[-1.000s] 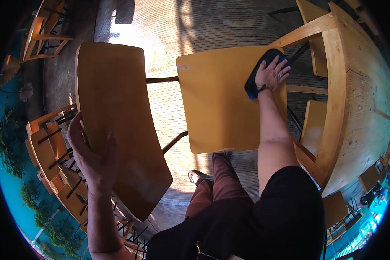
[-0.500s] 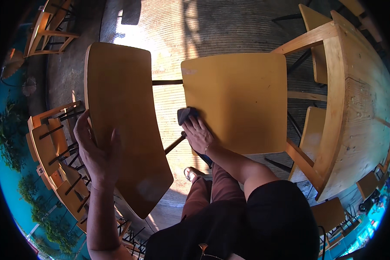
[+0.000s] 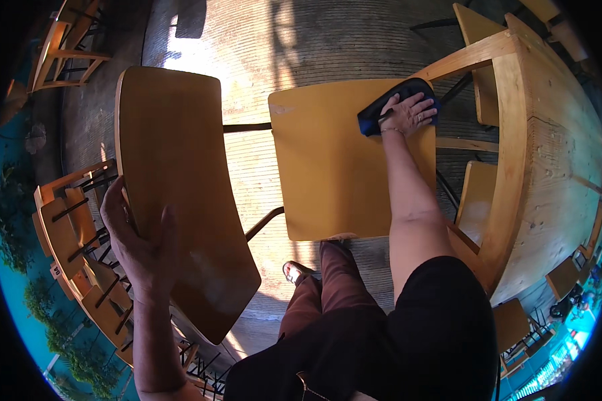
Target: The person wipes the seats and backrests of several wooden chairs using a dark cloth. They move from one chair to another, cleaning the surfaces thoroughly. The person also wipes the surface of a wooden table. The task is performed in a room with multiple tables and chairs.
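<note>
A wooden chair stands before me, with its curved backrest (image 3: 180, 194) on the left and its flat yellow-brown seat (image 3: 334, 167) to the right. My left hand (image 3: 137, 234) grips the backrest's left edge, thumb across the near face and fingers partly hidden behind the edge. Over the seat's far right corner, my right hand (image 3: 408, 115) presses down a dark blue cloth (image 3: 373, 120). The fingers lie stretched over the cloth, and a fold of it shows by the thumb side. Chipped spots mark the seat's far left corner and near edge.
Close at the right stands a wooden table (image 3: 562, 154), with chairs tucked along it. Chairs (image 3: 90, 247) crowd the left side, and another wooden frame (image 3: 67, 53) is at the far left. Sunlight falls on the ribbed floor (image 3: 247, 60). My feet are below the seat's near edge.
My right hand has swept with the cloth from the seat's left edge to its far right corner. The left hand keeps its hold on the backrest. The view has shifted slightly.
</note>
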Action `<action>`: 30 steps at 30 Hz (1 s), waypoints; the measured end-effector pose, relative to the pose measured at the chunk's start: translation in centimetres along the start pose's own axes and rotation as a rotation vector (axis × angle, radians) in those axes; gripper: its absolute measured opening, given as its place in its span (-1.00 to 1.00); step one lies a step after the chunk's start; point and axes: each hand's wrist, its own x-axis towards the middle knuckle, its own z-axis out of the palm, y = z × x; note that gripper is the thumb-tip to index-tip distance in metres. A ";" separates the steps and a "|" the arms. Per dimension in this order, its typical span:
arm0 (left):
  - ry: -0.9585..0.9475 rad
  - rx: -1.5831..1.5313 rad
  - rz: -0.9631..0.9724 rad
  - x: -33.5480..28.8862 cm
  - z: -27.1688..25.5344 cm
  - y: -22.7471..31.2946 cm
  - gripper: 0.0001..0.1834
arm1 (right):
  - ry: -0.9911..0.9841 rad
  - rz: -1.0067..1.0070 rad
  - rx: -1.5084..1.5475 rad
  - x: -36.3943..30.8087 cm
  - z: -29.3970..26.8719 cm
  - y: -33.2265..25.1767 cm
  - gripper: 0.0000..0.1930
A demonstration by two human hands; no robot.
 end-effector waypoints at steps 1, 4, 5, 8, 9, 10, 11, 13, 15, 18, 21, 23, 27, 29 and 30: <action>0.005 0.024 0.025 0.1 0.0 0.0 -0.29 | 0.044 0.018 0.024 -0.8 0.4 -3.0 -0.24; 0.020 0.073 0.041 -0.3 -0.3 -0.5 -0.30 | 0.031 -0.553 0.150 -6.1 -1.3 -9.9 -0.31; 0.018 0.052 0.034 0.0 0.1 -0.9 -0.31 | -0.041 -0.782 0.184 -7.8 -1.6 -10.9 -0.33; 0.024 0.049 0.020 -0.3 -0.2 -0.5 -0.33 | -0.039 -1.056 0.216 -11.3 -1.4 -12.1 -0.39; 0.027 0.045 0.021 -0.3 -0.3 -0.6 -0.33 | -0.046 -1.094 0.217 -10.6 -1.5 -12.0 -0.40; 0.024 0.000 0.013 -0.3 -0.3 -0.8 -0.34 | -0.051 -1.128 0.219 -9.5 -1.6 -11.7 -0.41; 0.022 -0.045 0.002 -0.2 -0.3 -1.0 -0.35 | -0.096 -1.092 0.182 -7.9 -2.0 -11.2 -0.43; 0.000 -0.113 -0.011 -0.2 0.0 -1.6 -0.36 | -0.257 -0.900 0.070 -3.4 -4.5 -9.5 -0.51; -0.009 -0.130 -0.014 -0.4 -0.5 -1.1 -0.38 | -0.121 -0.668 0.005 1.4 -3.8 -6.8 -0.50; 0.014 -0.086 0.010 -0.5 -0.3 -1.2 -0.39 | -0.219 -0.466 -0.071 7.9 -3.5 -1.2 -0.44; -0.015 -0.125 -0.030 -0.4 -0.3 -0.5 -0.39 | -0.059 -0.274 0.099 8.1 -2.4 3.9 -0.38; 0.006 -0.100 0.054 -0.2 0.0 -1.4 -0.39 | -0.265 0.048 0.105 7.5 -1.0 7.4 -0.40; 0.011 0.001 0.116 0.0 -0.1 -2.0 -0.38 | -0.257 0.110 0.145 -0.4 -0.8 14.9 -0.40; 0.021 -0.020 0.069 -0.3 -0.2 -1.9 -0.38 | -0.346 0.124 0.036 -5.0 -3.2 16.8 -0.45; 0.028 -0.028 0.047 -0.7 -0.4 -1.7 -0.37 | -0.350 0.122 0.007 -7.3 -4.3 17.6 -0.46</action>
